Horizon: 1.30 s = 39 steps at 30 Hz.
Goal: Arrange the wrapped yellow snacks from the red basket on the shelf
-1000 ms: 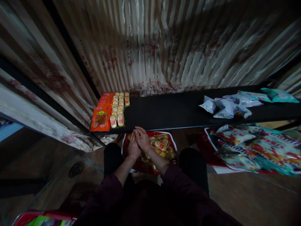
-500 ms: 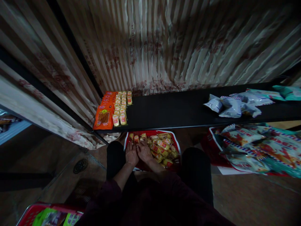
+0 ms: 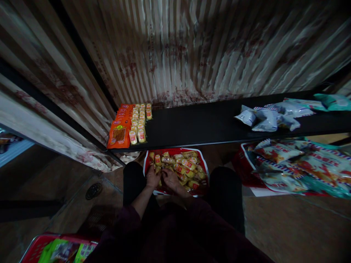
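Observation:
Small yellow snack cakes (image 3: 189, 164) in clear wrappers lie loose in a red basket (image 3: 205, 162) with a white rim, between my knees. At the basket's left side my left hand (image 3: 153, 178) has its fingers bent and closed around a wrapped cake. My right hand (image 3: 170, 179) is just beside it, fingers curled down among the cakes; its fingertips are partly hidden, and what they grip is hard to make out. On the black shelf (image 3: 189, 124) above, more wrapped cakes (image 3: 141, 122) stand in rows, with orange snack packets (image 3: 119, 135) to their left.
Silver-backed bags (image 3: 265, 118) lie on the shelf's right part. A second red basket (image 3: 244, 164), heaped with large snack bags (image 3: 282, 164), stands on the floor at right. Another red basket (image 3: 33, 248) with green packets is at lower left. A striped curtain (image 3: 175, 47) hangs behind the shelf.
My hands have moved apart, from lying close together over the cakes to reaching in among them with bent fingers. The view has shifted slightly.

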{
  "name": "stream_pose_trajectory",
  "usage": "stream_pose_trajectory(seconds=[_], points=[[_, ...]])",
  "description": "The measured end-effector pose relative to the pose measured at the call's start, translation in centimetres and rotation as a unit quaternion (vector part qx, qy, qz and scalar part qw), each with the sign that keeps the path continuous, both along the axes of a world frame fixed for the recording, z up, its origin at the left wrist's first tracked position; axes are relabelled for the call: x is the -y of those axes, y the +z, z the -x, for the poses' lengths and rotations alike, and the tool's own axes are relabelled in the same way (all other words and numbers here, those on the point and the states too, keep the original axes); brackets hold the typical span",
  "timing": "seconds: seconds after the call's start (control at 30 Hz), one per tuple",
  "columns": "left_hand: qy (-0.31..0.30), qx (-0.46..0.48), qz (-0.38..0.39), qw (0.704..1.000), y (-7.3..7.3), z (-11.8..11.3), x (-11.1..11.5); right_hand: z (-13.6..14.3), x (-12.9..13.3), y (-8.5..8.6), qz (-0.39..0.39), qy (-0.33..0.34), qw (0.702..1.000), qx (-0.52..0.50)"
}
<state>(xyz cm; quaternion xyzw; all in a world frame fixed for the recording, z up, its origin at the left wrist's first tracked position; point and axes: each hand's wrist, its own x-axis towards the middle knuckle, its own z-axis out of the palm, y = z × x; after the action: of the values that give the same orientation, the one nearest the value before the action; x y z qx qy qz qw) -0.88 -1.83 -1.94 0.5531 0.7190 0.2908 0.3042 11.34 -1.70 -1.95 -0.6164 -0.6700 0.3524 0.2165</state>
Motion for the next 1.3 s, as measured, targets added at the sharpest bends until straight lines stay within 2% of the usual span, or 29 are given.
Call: stream_pose_trajectory(seconds=[0.1, 0.33, 0.57, 0.63, 0.77, 0.9, 1.0, 1.07, 1.17, 1.3], points=[[-0.025, 0.010, 0.028, 0.999, 0.1, -0.3, 0.0, -0.2, 0.0, 0.0, 0.015, -0.021, 1.000, -0.014], [-0.057, 0.018, 0.003, 0.998, 0.5, -0.5, 0.0, -0.6, 0.1, -0.4, 0.037, -0.045, 0.997, -0.050], [-0.007, 0.163, 0.026, 0.986, 0.5, -1.8, -0.8, -1.6, -0.1, -0.8, 0.051, -0.128, 0.974, -0.182], [0.027, 0.256, 0.045, 0.965, 0.4, -2.3, -1.0, -1.8, -0.1, -0.9, 0.059, -0.146, 0.960, -0.233], [0.130, 0.467, 0.088, 0.870, 0.6, -3.1, -1.5, -2.1, -0.2, -1.4, 0.055, -0.186, 0.929, -0.314], [0.168, 0.572, 0.114, 0.795, 1.1, -3.5, -2.0, -2.3, -0.3, -1.8, 0.054, -0.199, 0.916, -0.345], [0.177, 0.628, 0.127, 0.747, 1.4, -3.9, -2.4, -2.4, -0.1, -1.4, 0.036, -0.181, 0.926, -0.330], [0.195, 0.647, 0.137, 0.725, 1.6, -4.3, -2.6, -2.4, 0.1, -0.9, 0.014, -0.165, 0.950, -0.266], [0.214, 0.659, 0.141, 0.707, 2.1, -4.7, -2.8, -2.4, 0.4, 0.0, -0.021, -0.128, 0.979, -0.157], [0.209, 0.665, 0.138, 0.703, 2.7, -4.7, -3.0, -2.5, 0.5, 0.4, -0.036, -0.098, 0.989, -0.107]])
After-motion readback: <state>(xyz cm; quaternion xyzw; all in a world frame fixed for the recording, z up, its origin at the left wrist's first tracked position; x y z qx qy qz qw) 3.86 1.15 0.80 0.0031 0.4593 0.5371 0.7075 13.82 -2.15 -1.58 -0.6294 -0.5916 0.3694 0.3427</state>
